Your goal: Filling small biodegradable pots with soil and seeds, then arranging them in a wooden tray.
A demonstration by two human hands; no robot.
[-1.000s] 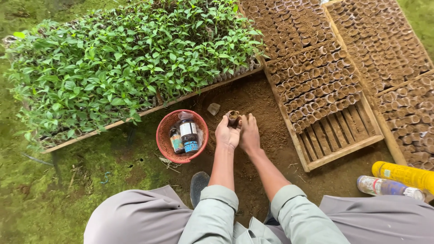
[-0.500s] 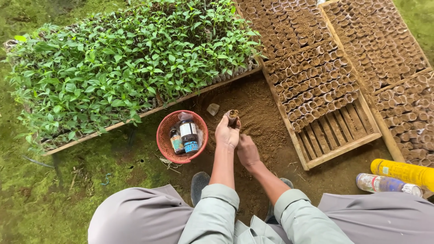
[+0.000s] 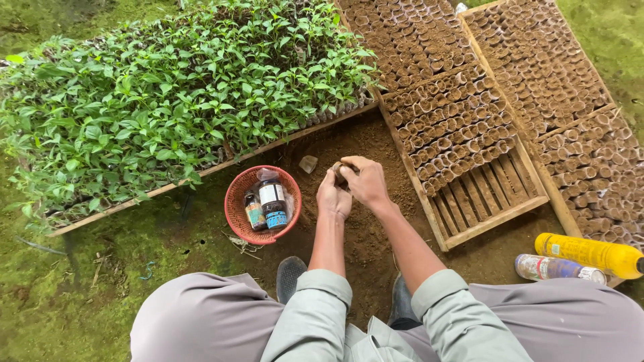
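My left hand [image 3: 333, 197] grips a small soil-filled seedling pot [image 3: 340, 173] above a patch of loose brown soil [image 3: 365, 228]. My right hand [image 3: 365, 181] rests on top of the same pot, fingers curled over its rim. Both hands hover just left of a wooden slatted tray [image 3: 477, 201] packed with several rows of small soil pots.
A red plastic basket [image 3: 261, 205] holding dark bottles sits left of my hands. A wooden tray of green seedlings [image 3: 168, 100] fills the upper left. A second pot tray [image 3: 570, 114] lies at right. A yellow spray can [image 3: 590, 253] and a clear bottle [image 3: 557, 268] lie at lower right.
My right hand dipped down to the loose soil half a second ago and has come back up onto the pot. The left hand stayed in place holding the pot.
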